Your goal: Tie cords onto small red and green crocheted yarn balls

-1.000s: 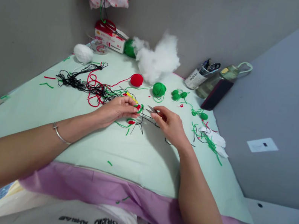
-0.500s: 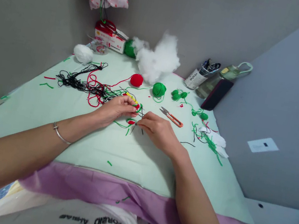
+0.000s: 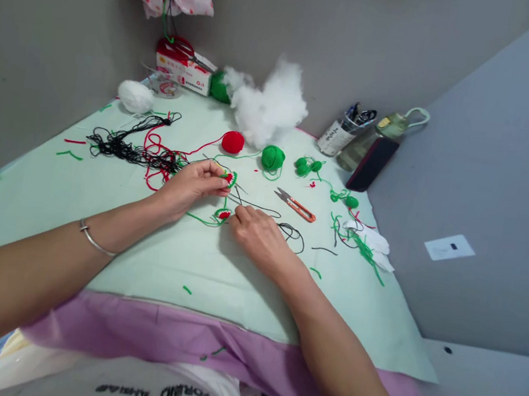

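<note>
The person's left hand (image 3: pixel 187 188) pinches a small red-and-green crocheted piece (image 3: pixel 230 179) between thumb and fingers, holding it over the middle of the surface (image 3: pixel 146 266). Just below it, nearer the person, lies a second red-and-green piece (image 3: pixel 223 215), with the fingertips of the right hand (image 3: pixel 258 237) right beside it. Those fingers are drawn together, but I cannot tell from here whether they grip anything. Thin black thread (image 3: pixel 292 233) runs loosely around the right hand.

Orange-handled snips (image 3: pixel 300 209) lie beyond the right hand, with their blades pointing toward the left hand. Past the left hand sprawls a tangle of black yarn (image 3: pixel 125 146), mixed with loops of red. Farther back I see a red yarn ball (image 3: pixel 232 143), a green yarn ball (image 3: pixel 272 159) and a heap of white stuffing (image 3: pixel 269 107). Over to the right, a cup of pens (image 3: pixel 336 139) stands beside a bottle (image 3: pixel 353 153), and green yarn scraps (image 3: pixel 369 256) lie near the surface's right edge.
</note>
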{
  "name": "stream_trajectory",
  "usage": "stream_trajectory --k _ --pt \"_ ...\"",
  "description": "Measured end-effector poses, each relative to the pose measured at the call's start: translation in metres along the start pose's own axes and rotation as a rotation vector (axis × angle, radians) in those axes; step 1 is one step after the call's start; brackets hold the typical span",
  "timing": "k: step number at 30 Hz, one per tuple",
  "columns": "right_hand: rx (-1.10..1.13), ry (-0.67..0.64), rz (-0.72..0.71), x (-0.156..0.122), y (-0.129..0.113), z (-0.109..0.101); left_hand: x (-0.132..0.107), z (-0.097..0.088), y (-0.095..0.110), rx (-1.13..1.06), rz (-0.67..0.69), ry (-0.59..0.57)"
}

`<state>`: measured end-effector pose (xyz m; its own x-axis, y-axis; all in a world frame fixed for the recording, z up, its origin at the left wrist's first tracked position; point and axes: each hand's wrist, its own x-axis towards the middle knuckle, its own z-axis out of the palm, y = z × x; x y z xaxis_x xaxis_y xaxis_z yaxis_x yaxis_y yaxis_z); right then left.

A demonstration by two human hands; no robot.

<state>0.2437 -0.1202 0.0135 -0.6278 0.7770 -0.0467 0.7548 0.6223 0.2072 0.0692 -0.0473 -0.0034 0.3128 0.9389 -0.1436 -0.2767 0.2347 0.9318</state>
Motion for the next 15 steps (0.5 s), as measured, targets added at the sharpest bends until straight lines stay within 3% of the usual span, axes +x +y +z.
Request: stream_trajectory --k 4,11,15 --pt "0.234 0.079 0.068 -0.003 0.008 0.007 0.003 -0.007 0.002 0.043 0.017 0.047" --pt "1.299 0.409 0.350 -0.008 0.028 -0.001 0.008 -0.013 0.002 0.019 0.154 0.125" --pt "1.730 0.509 0.461 -0.004 0.035 -0.003 0.008 -0.011 -0.002 0.381 0.292 0.115"
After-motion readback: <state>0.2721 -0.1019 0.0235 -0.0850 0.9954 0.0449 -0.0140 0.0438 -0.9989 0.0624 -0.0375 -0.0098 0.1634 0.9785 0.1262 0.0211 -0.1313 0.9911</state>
